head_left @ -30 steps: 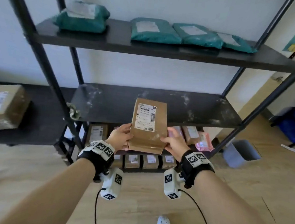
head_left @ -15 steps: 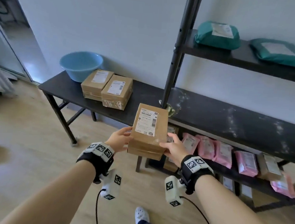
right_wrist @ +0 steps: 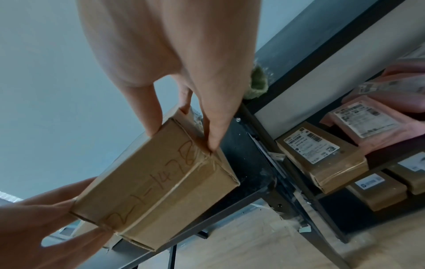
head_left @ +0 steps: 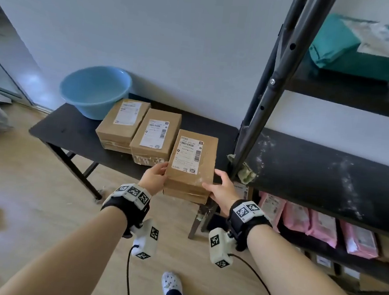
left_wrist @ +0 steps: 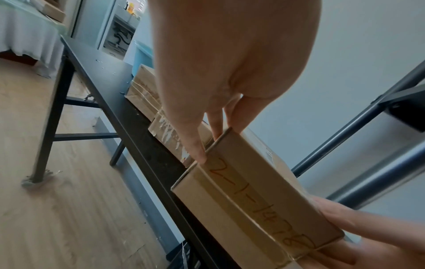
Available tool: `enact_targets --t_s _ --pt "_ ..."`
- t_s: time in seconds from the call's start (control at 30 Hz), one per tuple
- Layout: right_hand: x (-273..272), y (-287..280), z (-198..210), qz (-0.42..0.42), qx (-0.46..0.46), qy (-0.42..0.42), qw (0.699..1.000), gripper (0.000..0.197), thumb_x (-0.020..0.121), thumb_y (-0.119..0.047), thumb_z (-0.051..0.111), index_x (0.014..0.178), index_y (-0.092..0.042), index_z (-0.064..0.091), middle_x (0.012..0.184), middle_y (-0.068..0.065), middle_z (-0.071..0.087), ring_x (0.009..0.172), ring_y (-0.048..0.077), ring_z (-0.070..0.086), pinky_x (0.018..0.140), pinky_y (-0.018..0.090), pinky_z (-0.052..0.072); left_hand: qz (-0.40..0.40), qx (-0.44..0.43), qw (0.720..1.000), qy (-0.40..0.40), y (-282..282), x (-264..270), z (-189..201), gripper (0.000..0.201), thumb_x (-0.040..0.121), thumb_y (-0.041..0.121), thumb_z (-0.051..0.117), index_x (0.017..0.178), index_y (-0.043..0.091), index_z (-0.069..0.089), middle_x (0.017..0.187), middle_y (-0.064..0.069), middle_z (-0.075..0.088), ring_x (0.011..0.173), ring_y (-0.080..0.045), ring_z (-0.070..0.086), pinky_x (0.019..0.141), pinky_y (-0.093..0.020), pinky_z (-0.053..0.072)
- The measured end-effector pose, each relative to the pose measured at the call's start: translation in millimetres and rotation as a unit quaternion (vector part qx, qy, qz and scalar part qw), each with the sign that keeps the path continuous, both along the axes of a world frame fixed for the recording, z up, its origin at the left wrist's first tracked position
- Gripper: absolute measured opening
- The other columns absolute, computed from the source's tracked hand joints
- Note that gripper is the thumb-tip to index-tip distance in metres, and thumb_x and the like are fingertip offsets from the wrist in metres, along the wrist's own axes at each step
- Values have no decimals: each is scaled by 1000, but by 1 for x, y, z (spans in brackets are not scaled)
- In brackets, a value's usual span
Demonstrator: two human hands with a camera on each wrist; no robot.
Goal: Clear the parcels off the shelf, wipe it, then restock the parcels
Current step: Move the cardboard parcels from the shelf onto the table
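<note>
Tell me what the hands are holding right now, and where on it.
A brown cardboard parcel, held by both hands: left hand on its near left corner, right hand on its near right corner.

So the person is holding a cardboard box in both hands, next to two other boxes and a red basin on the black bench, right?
Nearly. The basin is blue, not red, as the head view shows. The rest holds: both the left hand and right hand hold a cardboard box beside two other boxes on the black bench.
</note>
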State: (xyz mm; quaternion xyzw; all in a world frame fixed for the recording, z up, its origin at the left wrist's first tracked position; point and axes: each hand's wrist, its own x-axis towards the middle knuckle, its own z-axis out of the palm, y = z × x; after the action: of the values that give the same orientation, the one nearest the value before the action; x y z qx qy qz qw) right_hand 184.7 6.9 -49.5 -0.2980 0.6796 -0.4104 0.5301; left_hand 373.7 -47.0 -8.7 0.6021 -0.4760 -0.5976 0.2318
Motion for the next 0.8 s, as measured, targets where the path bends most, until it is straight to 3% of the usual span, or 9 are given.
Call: enact_targets --t_s 0.1,0.2,0.27,0.33,0.43,0.53,0.63,0.8 --pt "-5 -30 -10 -11 9 20 1000 69 79 -16 74 137 -26 39 123 7 60 111 20 58 101 39 45 -31 -19 999 -40 -36 -7 -7 44 91 9 57 135 10 50 123 -11 61 107 -26 61 93 -41 51" --pt "-10 -51 -15 -10 1 37 999 72 79 -17 74 140 -24 35 124 6 59 113 19 56 100 36 46 -69 -43 994 -73 -63 -14 -10 42 90 9 57 132 12 54 120 -7 62 108 -25 60 96 -48 51" --pt "-10 -61 -19 -12 -3 53 999 71 80 -15 73 140 -22 34 127 7 58 115 20 55 100 36 45 -85 -64 989 -100 -75 -19 -12 40 92 5 53 132 9 54 116 -5 61 104 -24 58 97 -47 50" --pt "-8 -70 -25 -17 -10 72 997 70 81 -13 73 140 -21 35 131 6 56 118 21 54 103 39 44 -100 -81 983 -130 -83 -22 -14 42 92 3 50 134 7 52 121 -5 61 107 -21 57 98 -38 48" --pt "-4 -82 -30 -26 -18 99 995 71 81 -10 71 140 -21 35 135 4 53 122 21 52 104 42 44 -146 -100 970 -169 -90 -27 -16 46 94 4 48 139 10 45 131 -9 57 109 -20 55 85 -23 42" --pt "1 -85 -30 -31 -17 120 992 72 81 -9 70 142 -18 34 136 6 52 122 21 52 104 38 43 -179 -114 956 -202 -88 -28 -17 53 93 7 51 144 13 38 140 -10 49 102 -14 53 76 -16 41" --pt "6 -78 -24 -19 -14 140 990 71 82 -11 69 143 -16 33 138 6 51 124 21 50 104 33 41 -209 -141 942 -224 -75 -25 -19 51 92 6 49 142 13 41 142 -8 49 121 -20 53 90 -20 39" --pt "15 -33 -10 48 18 220 974 61 87 -19 63 142 -15 36 140 9 49 128 26 48 103 33 40 -305 -188 881 -309 -21 -26 -13 47 92 9 45 138 19 45 133 -8 57 113 -25 59 92 -30 46"
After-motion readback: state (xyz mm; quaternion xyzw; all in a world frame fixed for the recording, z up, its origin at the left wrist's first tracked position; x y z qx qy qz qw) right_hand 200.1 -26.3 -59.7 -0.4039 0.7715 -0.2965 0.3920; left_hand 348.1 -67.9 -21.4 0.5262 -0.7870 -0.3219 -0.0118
